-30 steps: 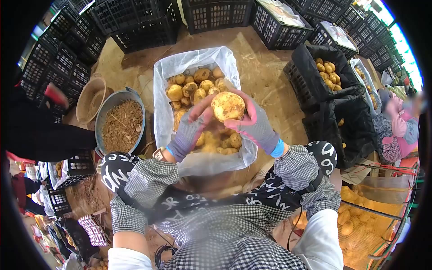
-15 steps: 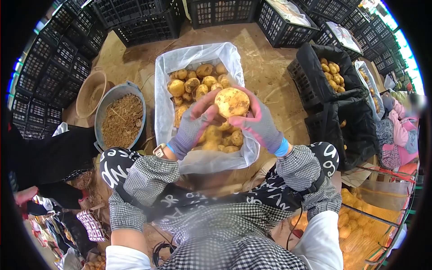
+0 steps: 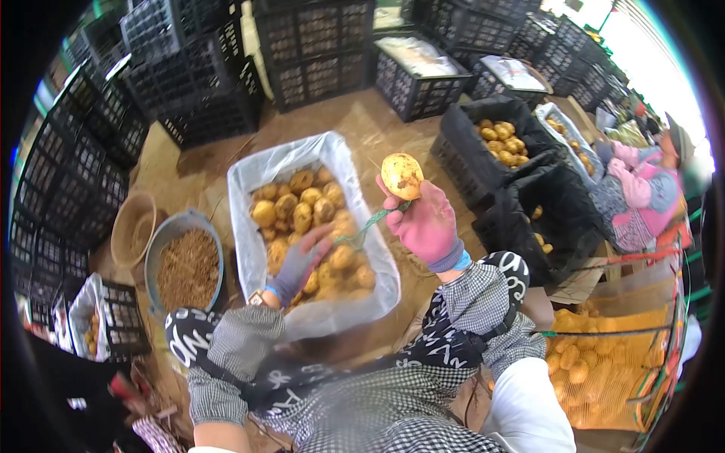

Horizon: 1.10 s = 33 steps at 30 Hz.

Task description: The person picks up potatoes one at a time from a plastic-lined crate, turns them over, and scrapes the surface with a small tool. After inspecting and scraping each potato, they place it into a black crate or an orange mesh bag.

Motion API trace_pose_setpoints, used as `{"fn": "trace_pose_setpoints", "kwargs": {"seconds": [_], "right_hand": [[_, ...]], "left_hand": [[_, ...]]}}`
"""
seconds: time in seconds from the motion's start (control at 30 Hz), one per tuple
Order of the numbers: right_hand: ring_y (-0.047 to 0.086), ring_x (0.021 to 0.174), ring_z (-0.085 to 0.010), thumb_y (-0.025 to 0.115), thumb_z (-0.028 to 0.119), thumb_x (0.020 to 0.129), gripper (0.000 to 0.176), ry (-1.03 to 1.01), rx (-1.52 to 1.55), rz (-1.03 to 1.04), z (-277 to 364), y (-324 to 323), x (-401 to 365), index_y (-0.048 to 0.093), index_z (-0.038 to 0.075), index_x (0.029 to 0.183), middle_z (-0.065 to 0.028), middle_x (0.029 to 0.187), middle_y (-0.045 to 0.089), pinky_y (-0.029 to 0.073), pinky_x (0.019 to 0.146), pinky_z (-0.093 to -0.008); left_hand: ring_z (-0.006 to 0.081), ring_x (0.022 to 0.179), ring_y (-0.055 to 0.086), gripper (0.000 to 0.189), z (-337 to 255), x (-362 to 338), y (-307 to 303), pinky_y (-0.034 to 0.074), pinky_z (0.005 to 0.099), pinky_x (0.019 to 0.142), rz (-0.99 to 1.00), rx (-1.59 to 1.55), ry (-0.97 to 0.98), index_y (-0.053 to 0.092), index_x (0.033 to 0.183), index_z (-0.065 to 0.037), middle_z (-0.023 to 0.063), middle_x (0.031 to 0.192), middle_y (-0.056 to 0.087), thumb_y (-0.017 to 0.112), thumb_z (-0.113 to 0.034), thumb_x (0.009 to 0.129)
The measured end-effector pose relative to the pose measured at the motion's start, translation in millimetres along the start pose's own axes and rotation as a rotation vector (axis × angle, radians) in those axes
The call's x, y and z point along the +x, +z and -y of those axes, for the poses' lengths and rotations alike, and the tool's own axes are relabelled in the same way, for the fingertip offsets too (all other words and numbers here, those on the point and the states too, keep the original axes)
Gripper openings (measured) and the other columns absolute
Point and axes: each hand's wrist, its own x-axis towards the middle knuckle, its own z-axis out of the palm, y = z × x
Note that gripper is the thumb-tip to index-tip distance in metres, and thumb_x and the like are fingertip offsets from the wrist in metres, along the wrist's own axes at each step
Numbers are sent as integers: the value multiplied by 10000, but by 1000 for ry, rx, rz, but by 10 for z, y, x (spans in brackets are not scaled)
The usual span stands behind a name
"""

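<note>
My right hand (image 3: 427, 226), in a pink and grey glove, is raised beside the lined crate and closed around a potato (image 3: 402, 177) with brown patches on its pale yellow skin. A thin green string (image 3: 368, 225) trails from under those fingers towards the crate. My left hand (image 3: 297, 263), in the same kind of glove, reaches over the potatoes (image 3: 302, 217) in the crate, its fingers apart and slightly blurred. White translucent film (image 3: 240, 204) lines this crate and folds over its rim.
A blue-grey basin (image 3: 219, 264) of soil and a brown tub (image 3: 121, 238) stand at left. Black-lined crates (image 3: 462, 162) with potatoes are at right, near a seated person (image 3: 642, 185). Stacked black crates (image 3: 317, 57) line the back. An orange mesh sack (image 3: 612, 377) holds potatoes at lower right.
Both hands were around the potato over the crate. My left hand has let go and dropped to the potatoes, while my right hand has carried it rightward. The view has turned right and up.
</note>
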Motion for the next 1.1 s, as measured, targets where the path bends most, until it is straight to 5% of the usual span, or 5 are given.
{"fn": "trace_pose_setpoints", "kwargs": {"seconds": [0.07, 0.2, 0.5, 0.9, 1.1], "right_hand": [[607, 1094, -281, 491, 236, 994, 407, -226, -731, -219, 123, -12, -219, 495, 5, 1329, -135, 1258, 591, 519, 884, -381], [593, 1130, -304, 483, 233, 995, 518, -356, -246, -186, 473, 413, -721, 360, 7, 1445, -174, 1458, 434, 523, 898, -384], [669, 919, -264, 560, 231, 875, 659, -1193, -1057, -621, 362, 2044, -2471, 326, -22, 1438, -191, 1245, 571, 555, 676, -316], [607, 1075, -217, 665, 142, 908, 592, -2418, -1808, -1385, 83, 3449, -4656, 389, -7, 1410, -126, 1291, 541, 491, 934, -342], [590, 1111, -256, 690, 194, 907, 560, -1983, -2477, -2476, 795, 4276, -6729, 445, -42, 1352, -179, 1249, 581, 455, 985, -333]], "left_hand": [[163, 960, 621, 547, 405, 70, -188, 501, 306, 847, 91, 288, -90, 452, 1427, -76, 63, 1122, 645, 607, -305, 955], [296, 1071, 640, 579, 905, 9, -388, 499, 351, 912, 103, 1085, -63, 558, 1313, -36, 201, 1139, 660, 583, -463, 923], [348, 1013, 602, 302, 1335, -265, -394, 469, 445, 883, -265, 1463, 62, 702, 970, -126, 151, 1045, 662, 615, -348, 785], [380, 1158, 528, 417, 1719, -61, -429, 416, 450, 995, -326, 1615, -4, 670, 1070, -37, 232, 1199, 588, 640, -354, 800], [380, 1134, 541, 415, 1815, -89, -630, 429, 457, 977, -319, 1552, -84, 681, 1043, -37, 225, 1168, 601, 634, -376, 807]]}}
